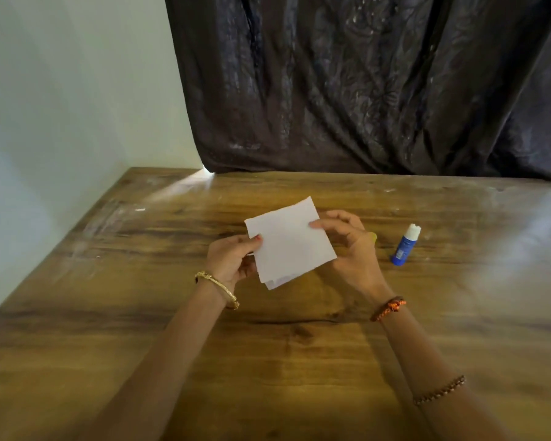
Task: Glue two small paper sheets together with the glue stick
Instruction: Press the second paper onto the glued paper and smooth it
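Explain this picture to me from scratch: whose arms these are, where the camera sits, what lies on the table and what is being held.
There is no machine here. The arms belong to a person, and the single picture comes from a wide-angle camera worn on their head, looking forward and down, so you see what they see.

The left hand pinches the left edge of the white paper sheets, and the right hand holds the right edge; the paper is lifted just above the wooden table. A second sheet's edge peeks out at the bottom, so two sheets seem stacked.

To the right, on the table, is a blue glue stick, its white tip uncapped. Something small and yellow shows behind the right hand; I cannot tell what. A dark curtain hangs behind.
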